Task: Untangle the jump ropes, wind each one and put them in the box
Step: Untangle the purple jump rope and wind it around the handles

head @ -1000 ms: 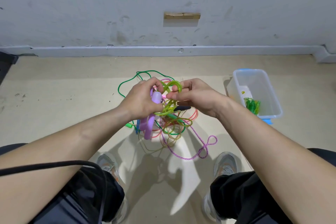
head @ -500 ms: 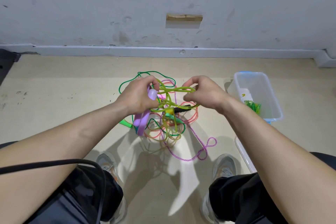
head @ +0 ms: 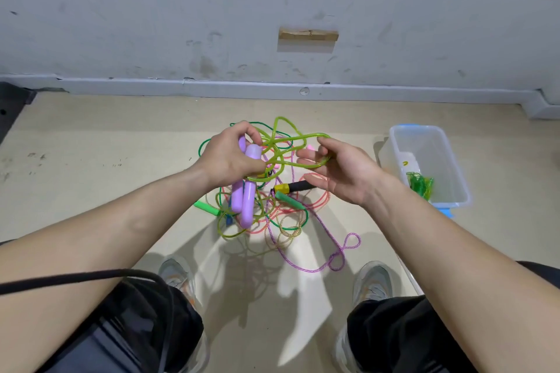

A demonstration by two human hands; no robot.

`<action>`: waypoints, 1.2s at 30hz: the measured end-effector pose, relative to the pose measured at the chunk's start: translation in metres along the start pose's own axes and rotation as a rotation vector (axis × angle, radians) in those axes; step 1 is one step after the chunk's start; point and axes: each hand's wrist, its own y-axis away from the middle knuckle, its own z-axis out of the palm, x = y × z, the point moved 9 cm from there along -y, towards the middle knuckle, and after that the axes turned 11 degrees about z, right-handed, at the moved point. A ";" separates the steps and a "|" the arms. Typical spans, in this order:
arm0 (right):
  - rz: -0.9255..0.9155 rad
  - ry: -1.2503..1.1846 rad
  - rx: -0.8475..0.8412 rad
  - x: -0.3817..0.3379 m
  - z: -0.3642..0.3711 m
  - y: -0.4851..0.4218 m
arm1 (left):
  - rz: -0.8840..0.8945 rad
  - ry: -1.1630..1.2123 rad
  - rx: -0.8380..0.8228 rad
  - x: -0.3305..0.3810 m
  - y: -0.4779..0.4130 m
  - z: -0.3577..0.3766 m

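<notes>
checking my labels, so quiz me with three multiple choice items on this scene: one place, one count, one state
1. The clear box sits: A right of the tangle; B left of it; C between the shoes.
2. Purple handles in the left hand: A one; B two; C four.
3. The box is: A empty; B lidded; C holding a green rope.
A, it stands right of the tangle; B, two stick out below the fist; C, a green bundle lies inside.
</notes>
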 end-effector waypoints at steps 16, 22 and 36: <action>-0.202 -0.028 -0.032 -0.014 0.016 0.009 | 0.163 -0.062 -0.071 0.010 0.004 0.010; -0.261 0.202 0.059 -0.032 0.011 0.018 | 0.059 -0.220 0.005 -0.017 -0.005 -0.009; -0.066 0.192 0.049 -0.025 -0.015 0.018 | -0.047 -0.267 0.134 -0.040 -0.018 -0.044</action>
